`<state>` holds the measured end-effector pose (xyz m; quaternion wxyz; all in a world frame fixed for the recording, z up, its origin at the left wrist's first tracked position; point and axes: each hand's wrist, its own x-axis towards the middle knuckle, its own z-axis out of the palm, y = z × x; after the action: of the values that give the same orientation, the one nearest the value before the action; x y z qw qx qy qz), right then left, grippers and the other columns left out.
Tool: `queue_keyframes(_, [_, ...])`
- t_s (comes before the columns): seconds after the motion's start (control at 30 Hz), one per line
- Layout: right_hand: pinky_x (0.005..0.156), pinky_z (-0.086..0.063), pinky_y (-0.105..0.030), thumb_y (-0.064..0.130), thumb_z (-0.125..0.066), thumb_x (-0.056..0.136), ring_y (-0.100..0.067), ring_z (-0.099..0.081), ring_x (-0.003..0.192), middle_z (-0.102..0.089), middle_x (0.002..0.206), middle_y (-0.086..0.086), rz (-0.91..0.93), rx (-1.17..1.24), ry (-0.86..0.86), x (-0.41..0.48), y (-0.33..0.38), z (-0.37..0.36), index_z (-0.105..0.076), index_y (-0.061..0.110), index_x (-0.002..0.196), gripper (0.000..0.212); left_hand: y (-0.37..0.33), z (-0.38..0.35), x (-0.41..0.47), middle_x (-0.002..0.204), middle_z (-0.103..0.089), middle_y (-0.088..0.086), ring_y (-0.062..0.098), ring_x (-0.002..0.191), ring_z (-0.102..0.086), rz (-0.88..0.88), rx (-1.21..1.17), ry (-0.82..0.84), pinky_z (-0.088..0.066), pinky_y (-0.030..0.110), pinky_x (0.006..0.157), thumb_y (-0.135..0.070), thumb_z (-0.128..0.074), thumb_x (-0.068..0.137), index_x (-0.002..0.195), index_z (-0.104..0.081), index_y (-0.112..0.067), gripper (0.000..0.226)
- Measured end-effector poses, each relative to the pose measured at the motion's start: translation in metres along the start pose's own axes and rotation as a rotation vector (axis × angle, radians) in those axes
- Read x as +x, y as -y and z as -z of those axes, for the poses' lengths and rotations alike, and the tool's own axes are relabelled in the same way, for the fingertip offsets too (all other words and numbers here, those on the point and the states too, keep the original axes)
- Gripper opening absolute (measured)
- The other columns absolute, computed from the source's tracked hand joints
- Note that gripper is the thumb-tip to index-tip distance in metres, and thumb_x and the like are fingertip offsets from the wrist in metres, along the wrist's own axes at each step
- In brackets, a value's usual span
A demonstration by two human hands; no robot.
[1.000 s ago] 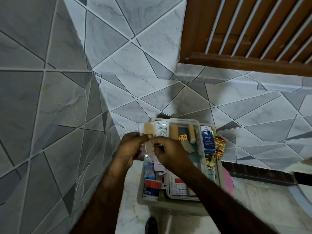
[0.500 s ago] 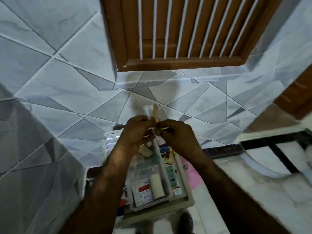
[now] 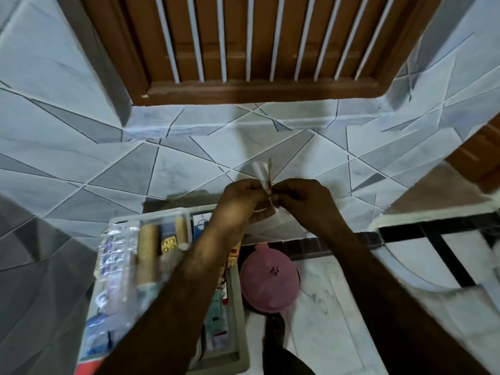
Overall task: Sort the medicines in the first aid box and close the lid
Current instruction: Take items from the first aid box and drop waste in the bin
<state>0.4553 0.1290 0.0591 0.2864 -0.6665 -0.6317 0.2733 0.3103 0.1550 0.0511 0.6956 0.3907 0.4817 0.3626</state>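
The open first aid box sits low and left of centre, packed with medicines: tan bandage rolls, a gold blister pack, clear blister strips and small cartons. Above its far right corner, my left hand and my right hand meet fingertip to fingertip. Both pinch a small strip plaster in a white wrapper that sticks up between them. My left forearm hides the middle of the box. No lid is distinguishable.
A pink round object lies on the marble floor right of the box. Grey tiled walls stand behind and to the left, under a brown barred window. A dark-edged step runs at the right.
The view has swung right, so the box now sits further left and the pink object shows. Both hands stay pinched on the plaster, held above the box's far right corner.
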Motion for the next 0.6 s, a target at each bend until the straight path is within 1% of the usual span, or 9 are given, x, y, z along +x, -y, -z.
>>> queue_keyframes(0.13, [0.083,-0.050,-0.033,0.019,-0.066,0.087,-0.015,-0.067,0.087,-0.074,0.091,0.001,-0.008,0.012,0.092,0.012,-0.033,0.005,-0.078,0.018,0.094,0.014,0.021,-0.021,0.023,0.094,-0.071,0.017,0.028,0.088,-0.070,0.078,-0.043,-0.107,-0.057,0.039,0.084,-0.002,-0.062,0.085,0.106,-0.067,0.000,0.022])
queue_keyframes(0.23, [0.081,-0.054,-0.034,0.026,-0.065,0.088,-0.009,-0.068,0.084,-0.075,0.093,0.005,-0.070,0.093,0.139,0.009,-0.059,0.001,-0.077,0.024,0.098,0.016,0.043,-0.032,0.035,0.092,-0.071,0.015,0.027,0.085,-0.070,0.147,-0.030,-0.131,-0.057,0.042,0.084,-0.001,-0.059,0.087,0.106,-0.066,-0.001,0.020])
queue_keyframes(0.27, [0.079,-0.055,-0.035,0.029,-0.065,0.089,-0.010,-0.068,0.083,-0.075,0.092,0.004,-0.103,0.124,0.145,0.007,-0.069,0.000,-0.077,0.024,0.097,0.016,0.051,-0.036,0.039,0.091,-0.070,0.015,0.026,0.083,-0.069,0.176,-0.021,-0.132,-0.058,0.041,0.082,0.000,-0.058,0.088,0.108,-0.065,0.000,0.021])
queue_keyframes(0.33, [0.076,-0.054,-0.036,0.030,-0.065,0.089,-0.013,-0.067,0.079,-0.075,0.088,0.001,-0.152,0.159,0.147,0.000,-0.089,-0.006,-0.077,0.021,0.095,0.016,0.068,-0.044,0.046,0.092,-0.068,0.014,0.025,0.083,-0.067,0.245,0.005,-0.124,-0.058,0.035,0.073,0.002,-0.055,0.089,0.110,-0.063,0.000,0.022])
queue_keyframes(0.4, [0.075,-0.053,-0.033,0.030,-0.065,0.090,-0.011,-0.067,0.079,-0.074,0.090,0.001,-0.181,0.145,0.173,-0.008,-0.107,-0.015,-0.076,0.019,0.098,0.018,0.086,-0.049,0.052,0.096,-0.068,0.015,0.025,0.086,-0.067,0.315,0.057,-0.116,-0.057,0.031,0.066,0.002,-0.053,0.090,0.109,-0.063,-0.001,0.022])
queue_keyframes(0.43, [0.077,-0.054,-0.031,0.031,-0.065,0.090,-0.008,-0.067,0.081,-0.074,0.092,0.002,-0.195,0.141,0.186,-0.013,-0.118,-0.019,-0.076,0.019,0.100,0.020,0.096,-0.052,0.056,0.098,-0.069,0.016,0.026,0.090,-0.068,0.348,0.084,-0.113,-0.057,0.032,0.068,0.002,-0.052,0.090,0.109,-0.064,-0.003,0.023])
queue_keyframes(0.5, [0.084,-0.054,-0.029,0.029,-0.065,0.090,-0.007,-0.068,0.090,-0.074,0.100,0.003,-0.241,0.178,0.209,-0.022,-0.139,-0.028,-0.075,0.018,0.105,0.021,0.116,-0.059,0.060,0.105,-0.068,0.016,0.028,0.100,-0.066,0.406,0.109,-0.116,-0.057,0.036,0.079,-0.001,-0.049,0.092,0.110,-0.064,-0.006,0.023])
queue_keyframes(0.57, [0.090,-0.053,-0.031,0.024,-0.065,0.090,-0.010,-0.068,0.097,-0.073,0.107,0.002,-0.318,0.216,0.227,-0.033,-0.157,-0.037,-0.073,0.017,0.110,0.022,0.137,-0.067,0.064,0.109,-0.066,0.014,0.028,0.103,-0.064,0.467,0.115,-0.131,-0.057,0.039,0.085,-0.008,-0.048,0.094,0.110,-0.064,-0.010,0.023])
queue_keyframes(0.6, [0.092,-0.053,-0.033,0.022,-0.065,0.090,-0.011,-0.067,0.099,-0.073,0.108,0.002,-0.368,0.226,0.233,-0.038,-0.167,-0.042,-0.072,0.019,0.110,0.022,0.149,-0.072,0.067,0.108,-0.066,0.014,0.027,0.102,-0.064,0.500,0.129,-0.142,-0.057,0.041,0.086,-0.012,-0.048,0.094,0.106,-0.065,-0.011,0.021])
